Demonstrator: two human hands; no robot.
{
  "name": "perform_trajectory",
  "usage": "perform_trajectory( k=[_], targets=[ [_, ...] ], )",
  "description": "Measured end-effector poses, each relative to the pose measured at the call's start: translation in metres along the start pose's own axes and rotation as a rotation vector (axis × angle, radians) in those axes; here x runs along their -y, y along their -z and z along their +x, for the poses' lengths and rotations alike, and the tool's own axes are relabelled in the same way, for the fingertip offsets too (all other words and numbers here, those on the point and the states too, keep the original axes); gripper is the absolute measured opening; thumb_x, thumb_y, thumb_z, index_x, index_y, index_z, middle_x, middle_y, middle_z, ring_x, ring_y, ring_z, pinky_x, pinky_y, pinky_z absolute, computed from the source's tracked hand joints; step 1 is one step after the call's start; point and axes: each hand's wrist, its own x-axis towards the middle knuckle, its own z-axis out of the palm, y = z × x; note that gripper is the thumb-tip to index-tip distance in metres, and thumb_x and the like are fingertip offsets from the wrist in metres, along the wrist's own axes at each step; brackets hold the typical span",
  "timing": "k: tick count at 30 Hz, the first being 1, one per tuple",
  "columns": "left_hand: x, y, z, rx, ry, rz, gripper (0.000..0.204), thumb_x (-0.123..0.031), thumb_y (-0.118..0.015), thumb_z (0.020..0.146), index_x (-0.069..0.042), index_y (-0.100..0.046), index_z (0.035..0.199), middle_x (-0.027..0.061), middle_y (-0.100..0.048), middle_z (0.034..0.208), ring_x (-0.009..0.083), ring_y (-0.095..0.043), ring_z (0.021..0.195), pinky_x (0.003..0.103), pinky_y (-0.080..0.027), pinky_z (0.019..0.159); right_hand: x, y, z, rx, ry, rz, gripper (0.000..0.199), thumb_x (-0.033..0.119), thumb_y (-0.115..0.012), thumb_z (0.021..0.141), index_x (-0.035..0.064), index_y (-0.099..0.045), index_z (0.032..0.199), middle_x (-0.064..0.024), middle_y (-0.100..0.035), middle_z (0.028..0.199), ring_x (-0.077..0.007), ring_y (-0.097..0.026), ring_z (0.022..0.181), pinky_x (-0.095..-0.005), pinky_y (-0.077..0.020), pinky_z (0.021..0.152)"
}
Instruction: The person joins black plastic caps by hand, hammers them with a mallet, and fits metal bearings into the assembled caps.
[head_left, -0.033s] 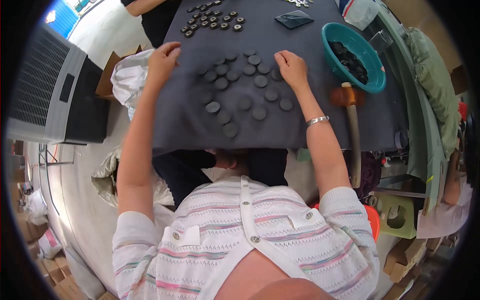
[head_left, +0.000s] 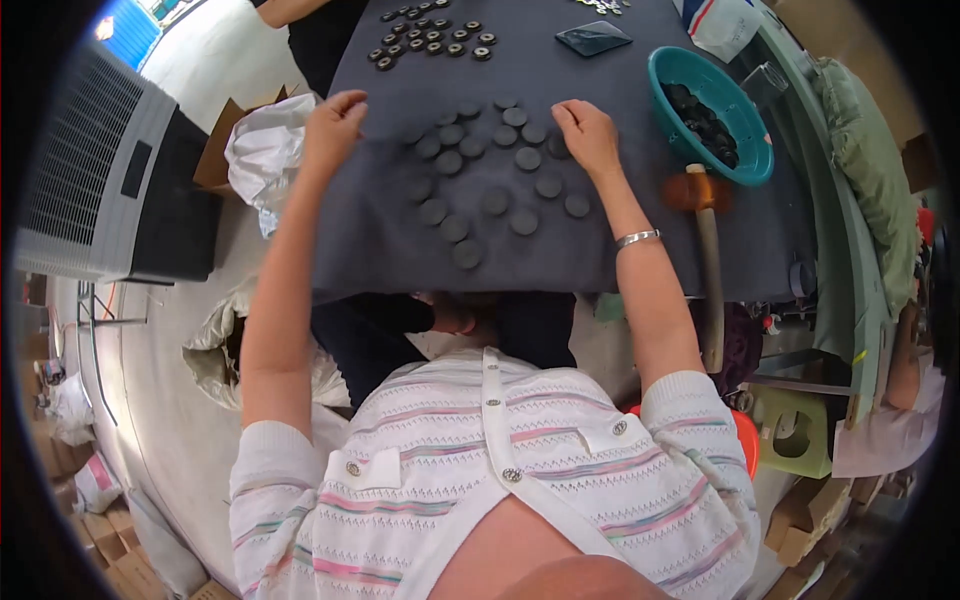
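Several flat, round black discs [head_left: 496, 201] lie scattered over the dark cloth in front of me. At the left edge of the table my left hand [head_left: 334, 132] hovers with its fingers curled toward the thumb. My right hand [head_left: 590, 138] is closed at the right side of the discs, close beside a disc [head_left: 558, 147] partly covered by it. Whatever either hand may hold is hidden by the fingers. Farther off, black ring-shaped pieces with pale centres [head_left: 435, 47] stand in loose rows.
On the right, a teal plastic basket [head_left: 761, 160] holds black pieces. Below it lies a mallet [head_left: 708, 250] with an amber head and wooden handle. A dark flat object [head_left: 594, 38] rests at the back. An air cooler [head_left: 95, 180] stands left; another person's arm [head_left: 288, 10] shows behind.
The view has shifted slightly, so the discs and table sit a little farther right. One disc that looked lighter on top now looks dark. Both hands keep nearly the same place and pose.
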Motion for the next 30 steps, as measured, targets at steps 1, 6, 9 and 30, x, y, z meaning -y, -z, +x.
perform_trajectory(
  k=[1, 6, 9, 30],
  targets=[
    [0.011, -0.002, -0.011, -0.011, 0.005, -0.004, 0.025, -0.016, -0.060, 0.087, -0.002, -0.066, 0.107, 0.0079, -0.068, 0.088, 0.0140, -0.063, 0.071, 0.027, -0.051, 0.065, -0.001, 0.001, 0.000, 0.052, 0.027, -0.001, 0.032, 0.039, -0.059, 0.085, 0.0090, -0.068, 0.092, -0.0100, -0.063, 0.083, -0.0299, -0.062, 0.079, -0.0407, -0.0474, 0.067],
    [-0.018, -0.049, -0.050, -0.086, -0.429, 0.274, 0.023, -0.017, -0.065, 0.082, -0.006, -0.065, 0.102, 0.0128, -0.063, 0.087, 0.0308, -0.063, 0.077, 0.037, -0.049, 0.068, 0.006, 0.022, -0.012, 0.118, 0.164, -0.233, 0.035, 0.043, -0.064, 0.080, 0.0154, -0.068, 0.101, -0.0071, -0.061, 0.088, -0.0270, -0.062, 0.080, -0.0387, -0.0500, 0.069],
    [-0.046, -0.044, -0.095, -0.053, -0.501, 0.357, 0.026, -0.020, -0.065, 0.083, -0.008, -0.062, 0.105, 0.0116, -0.061, 0.092, 0.0324, -0.061, 0.075, 0.039, -0.048, 0.065, 0.016, 0.008, -0.014, 0.116, 0.256, -0.335, 0.039, 0.046, -0.064, 0.077, 0.0186, -0.067, 0.104, -0.0081, -0.060, 0.094, -0.0274, -0.061, 0.091, -0.0415, -0.0509, 0.072],
    [-0.042, -0.046, -0.133, 0.170, -0.534, 0.444, 0.020, -0.022, -0.066, 0.079, -0.012, -0.067, 0.096, 0.0098, -0.057, 0.089, 0.0301, -0.062, 0.074, 0.040, -0.051, 0.066, 0.021, 0.003, -0.011, 0.277, 0.303, -0.651, 0.036, 0.036, -0.063, 0.083, 0.0038, -0.053, 0.094, -0.0135, -0.059, 0.091, -0.0320, -0.063, 0.086, -0.0413, -0.0524, 0.071]
  ],
)
